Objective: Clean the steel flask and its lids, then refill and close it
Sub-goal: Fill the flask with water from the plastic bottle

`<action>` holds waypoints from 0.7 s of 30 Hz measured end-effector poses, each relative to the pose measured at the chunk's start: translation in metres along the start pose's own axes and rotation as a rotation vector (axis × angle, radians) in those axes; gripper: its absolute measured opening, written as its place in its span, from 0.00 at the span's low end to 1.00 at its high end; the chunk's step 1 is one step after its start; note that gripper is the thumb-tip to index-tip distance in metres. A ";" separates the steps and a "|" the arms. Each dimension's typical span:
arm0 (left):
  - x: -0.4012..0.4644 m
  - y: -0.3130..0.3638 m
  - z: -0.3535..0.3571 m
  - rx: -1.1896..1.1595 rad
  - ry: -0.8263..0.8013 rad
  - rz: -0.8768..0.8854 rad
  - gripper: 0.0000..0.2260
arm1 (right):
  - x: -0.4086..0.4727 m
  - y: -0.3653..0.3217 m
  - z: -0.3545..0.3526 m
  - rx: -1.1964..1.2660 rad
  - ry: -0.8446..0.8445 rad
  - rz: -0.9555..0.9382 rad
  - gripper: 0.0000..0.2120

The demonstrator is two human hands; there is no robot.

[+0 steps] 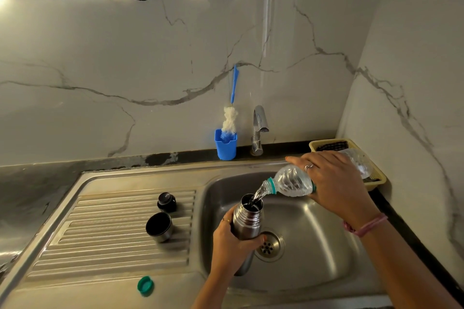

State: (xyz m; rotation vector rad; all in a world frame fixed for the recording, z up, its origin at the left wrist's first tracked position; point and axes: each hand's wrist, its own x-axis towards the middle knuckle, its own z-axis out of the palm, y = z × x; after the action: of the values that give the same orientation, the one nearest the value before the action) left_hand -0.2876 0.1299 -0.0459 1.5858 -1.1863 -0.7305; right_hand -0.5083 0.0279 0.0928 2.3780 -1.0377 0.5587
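Forearms reach over the sink's (pixel 326 281) front edge, left hand (pixel 233 246) wrapped round the flask (pixel 247 218) above the drain, right hand (pixel 336 183) gripping the tilted bottle (pixel 291 182); its stream could miss the narrow mouth, or overfill.

Open steel flask (pixel 247 218), upright over the sink basin, gripped at mid-body, water streaming into its mouth. Left of the grip, cup lid (pixel 159 227) and black stopper (pixel 166 202) on the drainboard.
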 end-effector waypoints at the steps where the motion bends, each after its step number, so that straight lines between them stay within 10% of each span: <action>1: 0.000 0.000 0.000 0.001 0.002 0.001 0.34 | 0.000 0.000 0.000 0.000 -0.003 0.002 0.38; 21: -0.003 0.004 -0.003 0.008 0.001 -0.012 0.34 | 0.003 0.000 -0.002 -0.015 0.048 -0.044 0.34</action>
State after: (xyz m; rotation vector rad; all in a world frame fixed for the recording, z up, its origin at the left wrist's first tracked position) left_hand -0.2875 0.1335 -0.0415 1.6010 -1.1819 -0.7332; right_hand -0.5065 0.0276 0.0954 2.3563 -0.9637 0.5871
